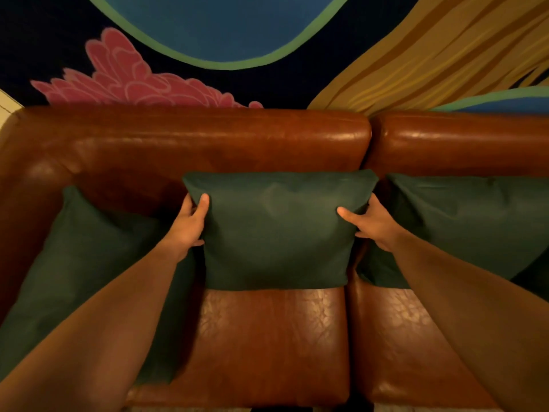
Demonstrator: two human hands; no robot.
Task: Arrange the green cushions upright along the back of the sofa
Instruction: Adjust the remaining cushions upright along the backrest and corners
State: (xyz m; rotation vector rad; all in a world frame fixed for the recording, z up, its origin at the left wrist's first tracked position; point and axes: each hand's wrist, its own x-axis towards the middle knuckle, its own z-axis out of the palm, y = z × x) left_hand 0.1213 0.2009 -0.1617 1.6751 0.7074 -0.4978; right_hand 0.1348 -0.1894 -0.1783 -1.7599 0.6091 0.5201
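A dark green cushion [276, 230] stands upright against the back of the brown leather sofa [208, 138], in the middle of the view. My left hand [190, 224] grips its left edge, thumb on the front face. My right hand [371, 224] grips its right edge the same way. A second green cushion [74, 263] leans in the sofa's left corner, partly under my left forearm. A third green cushion [466, 221] leans against the backrest on the right, partly behind my right arm.
A painted wall [225, 31] with blue, pink and yellow shapes rises right behind the sofa. The sofa's left armrest [17, 185] closes off the left side. A seam [350, 322] divides two seat cushions below the middle cushion.
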